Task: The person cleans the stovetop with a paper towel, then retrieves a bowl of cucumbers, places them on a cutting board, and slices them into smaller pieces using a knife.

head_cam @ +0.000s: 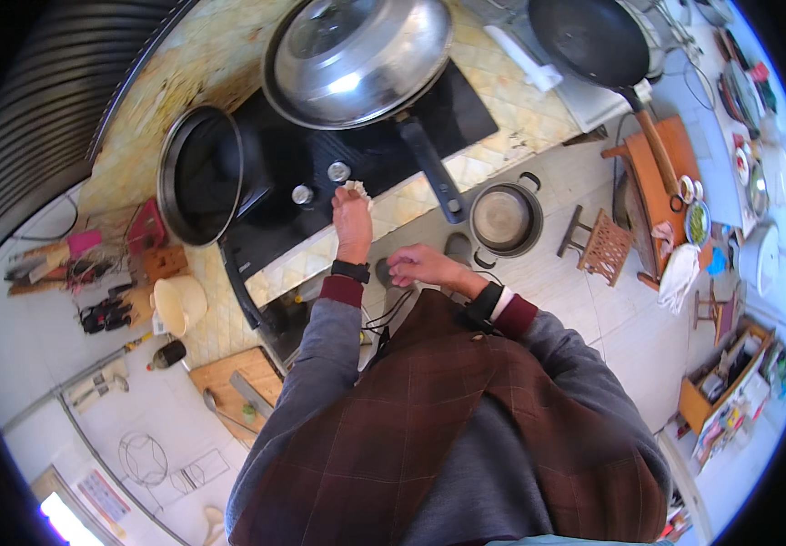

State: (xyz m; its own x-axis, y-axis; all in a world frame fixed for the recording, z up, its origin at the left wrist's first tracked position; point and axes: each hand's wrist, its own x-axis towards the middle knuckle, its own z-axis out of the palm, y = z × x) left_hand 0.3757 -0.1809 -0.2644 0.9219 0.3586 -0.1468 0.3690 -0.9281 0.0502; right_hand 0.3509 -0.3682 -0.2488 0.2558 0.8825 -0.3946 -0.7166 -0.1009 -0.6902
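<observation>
My left hand (pixel 352 218) grips a crumpled whitish cloth or tissue (pixel 364 194) at the front edge of a black glass cooktop (pixel 277 225). Just beyond my fingertips are two silver control knobs (pixel 339 171) on the glass. My right hand (pixel 424 265) hangs in front of my body, over the floor, with its fingers loosely curled and nothing visible in them. At the back of the cooktop sits a wok under a domed steel lid (pixel 372 61), its black handle (pixel 434 170) pointing towards me. A black frying pan (pixel 195 177) rests on the left side.
A steel pot (pixel 505 218) stands on the floor near my feet, beside a small woven stool (pixel 598 246). Another wok (pixel 591 41) is at the upper right. A cutting board (pixel 229 372) with a cleaver (pixel 251 394) lies left of me, near a cream container (pixel 181 304).
</observation>
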